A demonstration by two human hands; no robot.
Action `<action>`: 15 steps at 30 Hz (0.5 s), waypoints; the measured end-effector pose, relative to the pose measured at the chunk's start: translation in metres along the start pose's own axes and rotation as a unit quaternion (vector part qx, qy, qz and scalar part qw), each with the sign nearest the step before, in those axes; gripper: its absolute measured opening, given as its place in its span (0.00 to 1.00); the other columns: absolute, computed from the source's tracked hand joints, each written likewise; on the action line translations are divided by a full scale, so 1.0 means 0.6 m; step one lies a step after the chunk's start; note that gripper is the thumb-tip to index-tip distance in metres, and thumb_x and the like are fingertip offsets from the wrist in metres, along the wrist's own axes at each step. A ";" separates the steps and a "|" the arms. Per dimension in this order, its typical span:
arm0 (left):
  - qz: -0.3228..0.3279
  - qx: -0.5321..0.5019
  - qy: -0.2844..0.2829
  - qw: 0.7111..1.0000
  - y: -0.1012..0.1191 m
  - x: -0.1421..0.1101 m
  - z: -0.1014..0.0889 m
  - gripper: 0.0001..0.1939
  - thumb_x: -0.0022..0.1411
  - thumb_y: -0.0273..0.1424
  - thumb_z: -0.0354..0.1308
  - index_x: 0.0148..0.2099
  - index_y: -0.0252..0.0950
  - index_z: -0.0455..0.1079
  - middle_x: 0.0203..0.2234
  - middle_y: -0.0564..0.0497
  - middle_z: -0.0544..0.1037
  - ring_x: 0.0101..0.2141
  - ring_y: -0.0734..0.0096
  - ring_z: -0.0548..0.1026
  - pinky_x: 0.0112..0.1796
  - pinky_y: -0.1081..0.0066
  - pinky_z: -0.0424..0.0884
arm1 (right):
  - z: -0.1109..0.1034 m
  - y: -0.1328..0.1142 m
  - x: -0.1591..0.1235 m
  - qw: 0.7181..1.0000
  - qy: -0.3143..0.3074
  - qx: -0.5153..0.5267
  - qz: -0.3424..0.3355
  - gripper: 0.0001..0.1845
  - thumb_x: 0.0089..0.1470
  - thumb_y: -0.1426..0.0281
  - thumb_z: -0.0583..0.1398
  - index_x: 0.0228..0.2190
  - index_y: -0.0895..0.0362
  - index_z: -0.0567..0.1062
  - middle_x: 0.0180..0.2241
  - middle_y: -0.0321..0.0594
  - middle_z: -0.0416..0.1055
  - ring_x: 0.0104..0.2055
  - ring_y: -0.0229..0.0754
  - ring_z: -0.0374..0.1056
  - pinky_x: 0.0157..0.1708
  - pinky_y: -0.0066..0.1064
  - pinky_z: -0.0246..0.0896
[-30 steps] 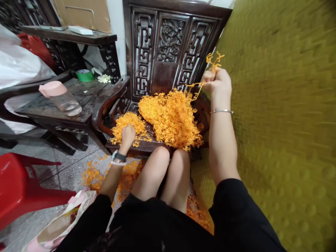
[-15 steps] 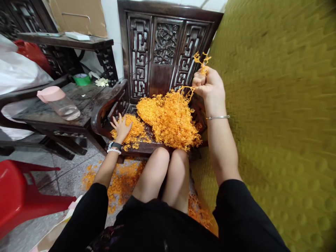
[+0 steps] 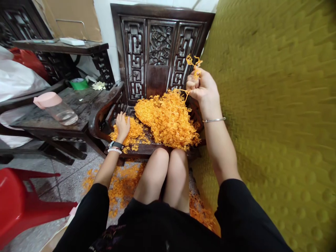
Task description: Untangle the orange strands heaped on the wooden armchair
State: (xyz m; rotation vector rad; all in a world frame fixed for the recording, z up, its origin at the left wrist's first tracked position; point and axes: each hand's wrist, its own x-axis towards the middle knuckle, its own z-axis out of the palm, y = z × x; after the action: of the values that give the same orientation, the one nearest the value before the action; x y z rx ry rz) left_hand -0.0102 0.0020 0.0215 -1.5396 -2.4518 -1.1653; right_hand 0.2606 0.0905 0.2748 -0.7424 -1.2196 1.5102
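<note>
A large heap of tangled orange strands [image 3: 168,120] lies on the seat of a dark carved wooden chair [image 3: 157,52], with a smaller pile [image 3: 138,134] to its left. My left hand [image 3: 122,126] rests flat on that smaller pile, holding nothing I can see. Above the large heap, my right hand [image 3: 202,87] is shut on a tuft of orange strands [image 3: 194,65]. A thin strand trails from it down towards the heap. More loose strands [image 3: 126,185] are scattered on the floor below the seat.
To the left stands a dark stone-topped table [image 3: 78,105] with a pink-lidded glass jar [image 3: 59,110] and a green tape roll [image 3: 78,84]. A red plastic stool [image 3: 15,203] is lower left. A quilted olive-green padded surface [image 3: 273,122] fills the right.
My left hand has gone from a curled position in the smaller pile to lying flatter on it. My right hand keeps its tuft, and the whole view has drifted slightly.
</note>
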 end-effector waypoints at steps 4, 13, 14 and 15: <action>0.183 -0.266 -0.025 0.946 0.136 -0.011 -0.060 0.28 0.69 0.39 0.38 0.66 0.31 0.47 0.63 0.40 0.57 0.62 0.64 0.57 0.59 0.65 0.55 | 0.020 0.022 0.000 0.999 0.022 -0.038 0.001 0.22 0.62 0.69 0.51 0.19 0.55 0.50 0.16 0.28 0.41 0.15 0.27 0.38 0.13 0.21 0.43; 0.092 -0.641 -0.238 0.724 0.284 -0.074 -0.047 0.15 0.58 0.37 0.59 0.44 0.33 0.70 0.35 0.48 0.74 0.28 0.78 0.72 0.36 0.74 0.69 | 0.046 0.051 0.017 0.999 0.013 -0.028 0.018 0.22 0.63 0.69 0.50 0.19 0.55 0.48 0.15 0.26 0.41 0.14 0.24 0.37 0.13 0.19 0.42; 0.048 -0.670 -0.283 0.685 0.280 -0.087 -0.044 0.13 0.58 0.37 0.59 0.41 0.33 0.70 0.30 0.51 0.72 0.22 0.83 0.67 0.28 0.77 0.67 | 0.039 0.051 0.023 0.999 0.018 -0.017 0.025 0.22 0.62 0.70 0.50 0.18 0.55 0.48 0.15 0.26 0.40 0.14 0.24 0.37 0.13 0.19 0.41; 0.008 -0.692 -0.327 0.644 0.276 -0.100 -0.044 0.12 0.57 0.37 0.60 0.39 0.33 0.71 0.26 0.54 0.69 0.17 0.86 0.60 0.22 0.80 0.62 | 0.031 0.051 0.030 0.999 0.027 -0.006 0.037 0.22 0.62 0.72 0.50 0.18 0.55 0.47 0.15 0.26 0.39 0.14 0.25 0.37 0.13 0.20 0.41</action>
State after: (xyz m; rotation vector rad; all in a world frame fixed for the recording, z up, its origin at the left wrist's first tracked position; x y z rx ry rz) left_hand 0.1411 -0.0210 0.1129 -2.4656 -1.3462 -3.3866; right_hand 0.2284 0.1024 0.2538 -0.8398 -1.1731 1.5332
